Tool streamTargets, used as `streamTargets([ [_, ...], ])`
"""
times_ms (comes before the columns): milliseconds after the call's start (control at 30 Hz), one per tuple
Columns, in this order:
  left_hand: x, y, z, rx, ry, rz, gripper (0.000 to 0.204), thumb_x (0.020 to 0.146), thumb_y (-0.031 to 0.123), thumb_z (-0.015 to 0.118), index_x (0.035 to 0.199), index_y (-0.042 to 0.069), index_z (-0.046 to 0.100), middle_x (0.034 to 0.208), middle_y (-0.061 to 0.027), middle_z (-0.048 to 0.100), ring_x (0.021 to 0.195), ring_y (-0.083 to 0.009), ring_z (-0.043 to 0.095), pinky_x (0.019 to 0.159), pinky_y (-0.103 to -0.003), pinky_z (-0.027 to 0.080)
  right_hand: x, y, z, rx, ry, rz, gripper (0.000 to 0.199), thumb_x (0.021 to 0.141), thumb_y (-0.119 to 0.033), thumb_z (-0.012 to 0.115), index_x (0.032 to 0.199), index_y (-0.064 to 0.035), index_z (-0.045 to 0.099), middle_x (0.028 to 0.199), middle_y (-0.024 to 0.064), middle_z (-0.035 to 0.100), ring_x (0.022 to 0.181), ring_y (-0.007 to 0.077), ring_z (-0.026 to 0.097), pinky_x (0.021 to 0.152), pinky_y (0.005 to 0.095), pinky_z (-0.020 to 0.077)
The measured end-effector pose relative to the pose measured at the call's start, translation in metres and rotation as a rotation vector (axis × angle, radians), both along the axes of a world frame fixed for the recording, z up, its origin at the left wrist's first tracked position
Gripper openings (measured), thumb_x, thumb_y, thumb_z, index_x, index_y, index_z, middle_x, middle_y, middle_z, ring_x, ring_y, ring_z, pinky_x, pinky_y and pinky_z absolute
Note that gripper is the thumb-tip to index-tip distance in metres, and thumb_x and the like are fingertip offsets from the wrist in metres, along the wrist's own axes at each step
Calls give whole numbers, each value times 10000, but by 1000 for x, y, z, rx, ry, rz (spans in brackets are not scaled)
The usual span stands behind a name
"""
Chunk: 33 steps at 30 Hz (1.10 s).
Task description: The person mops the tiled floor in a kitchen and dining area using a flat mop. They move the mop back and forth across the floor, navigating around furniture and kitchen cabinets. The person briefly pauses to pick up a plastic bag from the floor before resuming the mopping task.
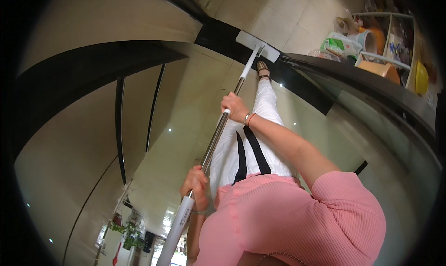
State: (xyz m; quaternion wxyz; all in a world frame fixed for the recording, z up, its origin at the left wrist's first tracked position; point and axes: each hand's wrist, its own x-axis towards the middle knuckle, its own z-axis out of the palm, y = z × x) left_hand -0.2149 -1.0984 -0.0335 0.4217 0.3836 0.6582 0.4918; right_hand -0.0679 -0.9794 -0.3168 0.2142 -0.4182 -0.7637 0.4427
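Note:
Both my hands grip a long mop handle (pixel 214 140) of shiny metal with a white upper end. My right hand (pixel 234 107), with bracelets at the wrist, is closed around the pole lower down. My left hand (pixel 197 188) grasps it near the white grip. The flat white mop head (pixel 258 46) rests on a black strip (pixel 218 33) of the floor, just ahead of my sandalled foot (pixel 263 70). My pink top and white trousers with black ties fill the lower middle.
The glossy beige tiled floor (pixel 186 108) has black bands across it. A white shelf unit (pixel 395 38) at the upper right holds bottles, bags, an orange tub and a yellow object. Potted plants (pixel 127 236) stand far off at the lower left.

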Motion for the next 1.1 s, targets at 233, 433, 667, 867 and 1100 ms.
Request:
streamTargets([
  [233,-35,-39,51,-97,57,-86,268,958,78,423,698,97,366,644,-34,433,679,-152,459,935,-455,414,-42,-80,32,-212,8,12,73,710,-92,641,729,-149,600,788,6,579,868,247,536,671,377,487],
  [433,-24,16,63,113,41,-364,231,878,-7,499,663,63,449,614,-47,510,607,-181,541,815,-464,495,-14,-48,75,-297,-112,2,38,778,-157,649,802,-139,626,835,6,614,945,218,560,724,417,469],
  [667,26,67,61,211,-219,-670,231,823,-26,562,630,36,450,600,-62,528,560,-197,536,732,-452,527,71,-69,98,-209,-65,-317,231,846,-317,665,803,-99,601,835,48,600,902,268,570,698,430,475],
  [867,123,86,-2,201,-465,-988,270,850,2,604,627,10,451,590,-70,492,571,-205,512,734,-424,513,188,-111,80,-178,-231,-536,281,822,-226,691,664,-66,522,734,122,552,774,323,542,716,409,459],
  [1100,250,83,-89,294,-507,-1310,301,869,-8,611,641,15,415,600,-65,433,586,-219,481,840,-397,511,327,-168,23,-85,-417,-864,215,770,-135,728,700,-44,546,737,129,544,772,316,539,707,391,446],
])
